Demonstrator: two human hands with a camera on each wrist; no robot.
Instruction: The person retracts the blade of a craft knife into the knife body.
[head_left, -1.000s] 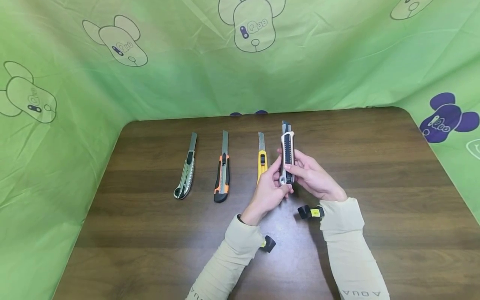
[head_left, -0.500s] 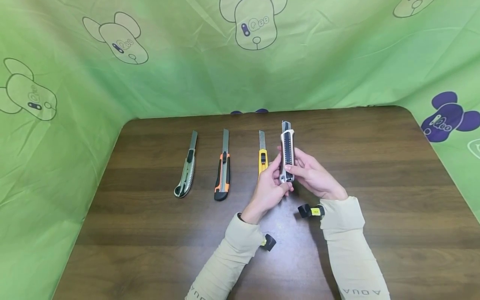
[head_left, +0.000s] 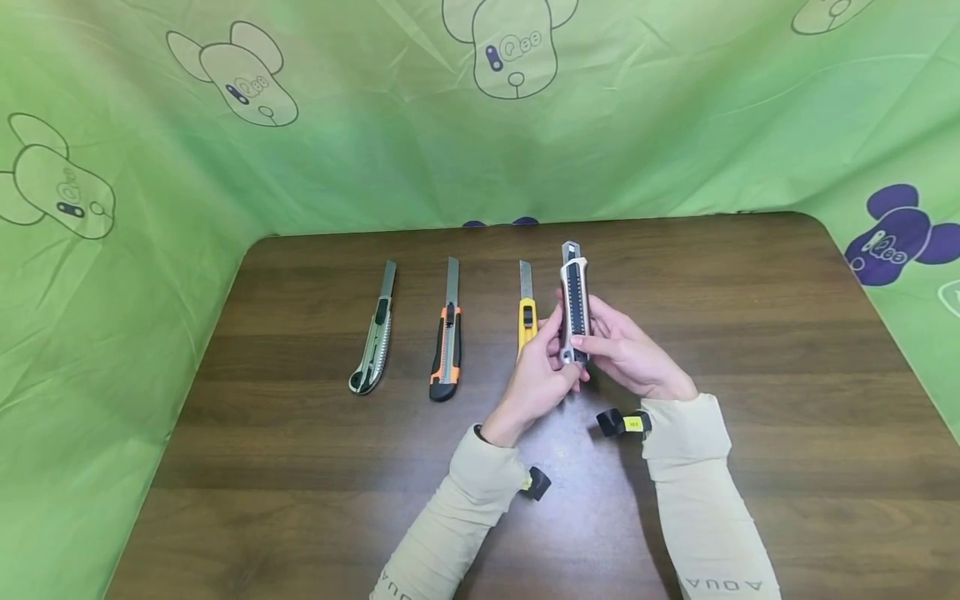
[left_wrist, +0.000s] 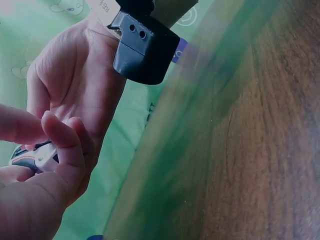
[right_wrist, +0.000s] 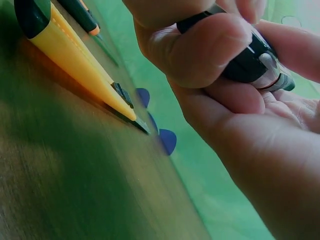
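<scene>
In the head view, both hands hold a white-and-black snap-off utility knife [head_left: 574, 287] upright above the table, blade end pointing away. My left hand [head_left: 528, 385] grips its lower left side, with fingers curled behind and the thumb near the bottom end. From the other side my right hand [head_left: 634, 360] holds it, thumb pressed on the black strip along the handle's front. The left wrist view shows the pale end of the utility knife [left_wrist: 46, 156] between the fingers. Close to the left hand lies a yellow utility knife [head_left: 527, 317], its lower end hidden by that hand.
Farther left on the brown wooden table [head_left: 300, 483] lie an orange-and-black utility knife [head_left: 447, 350] and a silver-green utility knife [head_left: 372, 346], both with blades extended. A green printed cloth [head_left: 360, 167] hangs behind and along the sides.
The right thumb has slid slightly down the held utility knife, and less shows above its handle at the blade end. The knives on the table have stayed put.
</scene>
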